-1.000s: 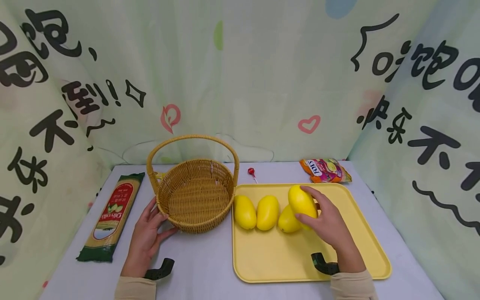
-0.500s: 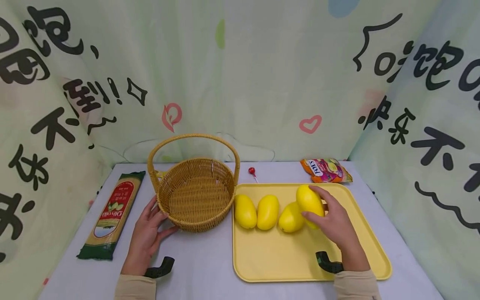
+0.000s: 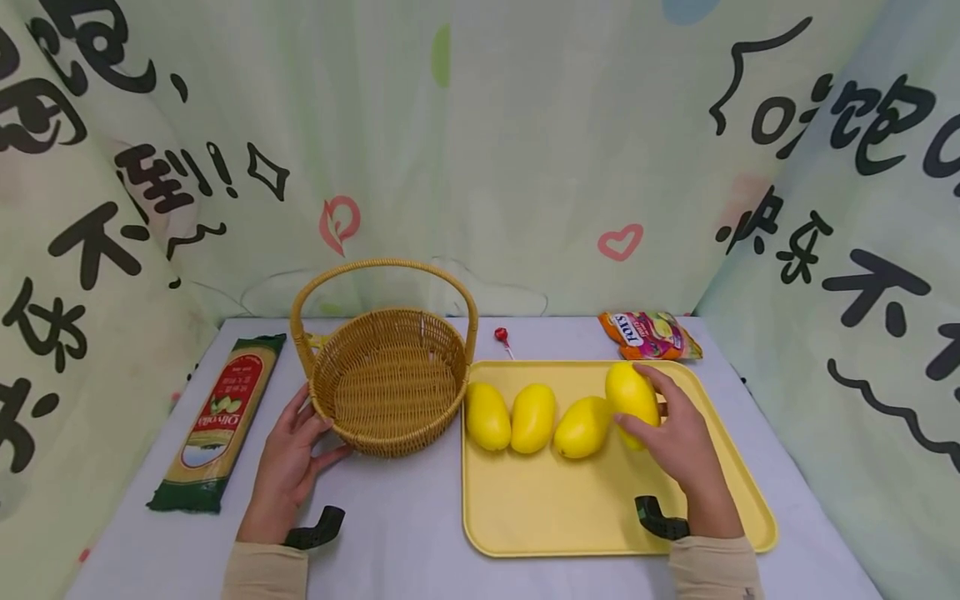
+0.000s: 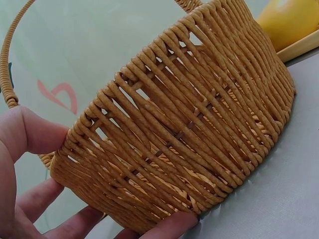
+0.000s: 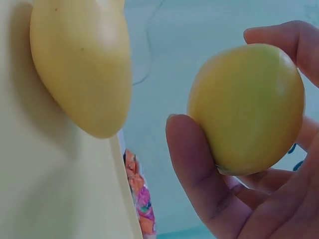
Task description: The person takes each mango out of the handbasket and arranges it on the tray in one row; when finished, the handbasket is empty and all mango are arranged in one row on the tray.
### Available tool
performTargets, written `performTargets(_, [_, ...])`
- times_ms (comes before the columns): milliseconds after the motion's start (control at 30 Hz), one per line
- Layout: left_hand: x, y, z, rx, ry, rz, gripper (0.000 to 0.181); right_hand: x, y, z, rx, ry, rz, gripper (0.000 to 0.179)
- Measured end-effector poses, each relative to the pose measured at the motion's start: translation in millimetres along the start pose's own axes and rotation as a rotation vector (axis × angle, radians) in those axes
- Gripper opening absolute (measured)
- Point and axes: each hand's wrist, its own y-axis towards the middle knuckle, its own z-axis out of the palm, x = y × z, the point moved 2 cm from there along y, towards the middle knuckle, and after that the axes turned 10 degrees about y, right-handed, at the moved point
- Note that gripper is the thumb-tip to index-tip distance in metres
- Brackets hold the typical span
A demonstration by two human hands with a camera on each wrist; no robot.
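Note:
A brown wicker basket (image 3: 393, 442) with a tall arched handle stands on the white tablecloth, bare inside. My left hand (image 3: 288, 458) holds its left side; in the left wrist view the thumb (image 4: 42, 132) lies at the rim and the fingers reach under along the woven wall. My right hand (image 3: 678, 446) grips a yellow mango (image 3: 630, 393) between thumb and fingers, raised over the tray. In the right wrist view this mango (image 5: 249, 107) has a greenish tint. Three more mangoes, the nearest one (image 3: 583, 427) just left of the held one, lie in a row on the yellow tray (image 3: 562, 508).
A long green and tan packet (image 3: 217, 421) labelled Olivoila lies at the left. Behind the tray are a red lollipop (image 3: 502, 335) and a colourful FOX'S candy bag (image 3: 652, 335). Something small and yellow (image 3: 318, 340) shows behind the basket. Printed curtains enclose the table.
My right hand has moved to the right with the mango, which overlapped the third mango on the tray before and now stands to its right. My left hand keeps its hold on the basket.

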Motion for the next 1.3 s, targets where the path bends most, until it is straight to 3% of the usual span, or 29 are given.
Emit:
performTargets(367, [-1.2, -0.1, -1.4, 0.009, -0.016, -0.002, 0.073, -14, 6.0, -3, -0.045, -0.03, 0.062, 0.083])
performTargets(700, [-2.1, -0.5, -1.6, 0.014, -0.019, 0.005, 0.073, -33, 15.9, -2, 0.004, -0.071, 0.172, 0.086])
performTargets(1300, [-0.7, -0.8, -0.9, 0.011, -0.027, -0.009, 0.072, -47, 23.5, 4, 0.105, -0.172, 0.198, 0.085])
